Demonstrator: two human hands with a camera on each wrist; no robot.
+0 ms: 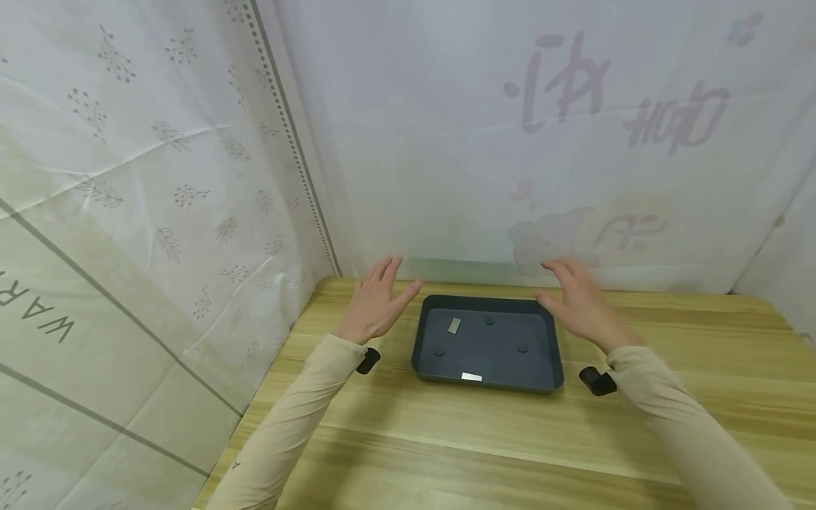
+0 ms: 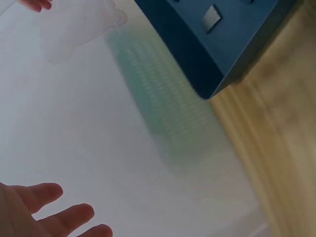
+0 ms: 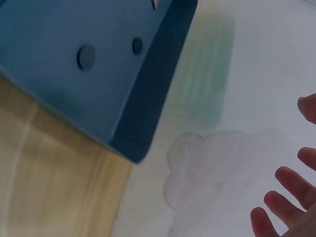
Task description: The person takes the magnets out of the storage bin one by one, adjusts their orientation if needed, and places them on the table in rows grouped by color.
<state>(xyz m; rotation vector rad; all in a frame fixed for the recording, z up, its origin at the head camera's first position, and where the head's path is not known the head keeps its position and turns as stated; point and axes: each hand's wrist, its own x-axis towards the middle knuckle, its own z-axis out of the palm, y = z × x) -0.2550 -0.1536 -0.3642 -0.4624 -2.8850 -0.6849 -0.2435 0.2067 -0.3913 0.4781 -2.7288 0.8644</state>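
Arms (image 1: 312, 400) extended forward; left fingers (image 2: 74, 216), right fingers (image 3: 295, 183) spread apart.

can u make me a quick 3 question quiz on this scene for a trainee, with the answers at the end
1. Count: how many dark discs show inside the tray in the head view?

2. Multiple choice: in the head view, which tray corner is the upper silver plate nearest?
A) far left
B) far right
C) near right

3. True or false: the left grip is holding the tray.

Key:
1. Three.
2. A.
3. False; the left grip is open and apart from the tray, with nothing in it.
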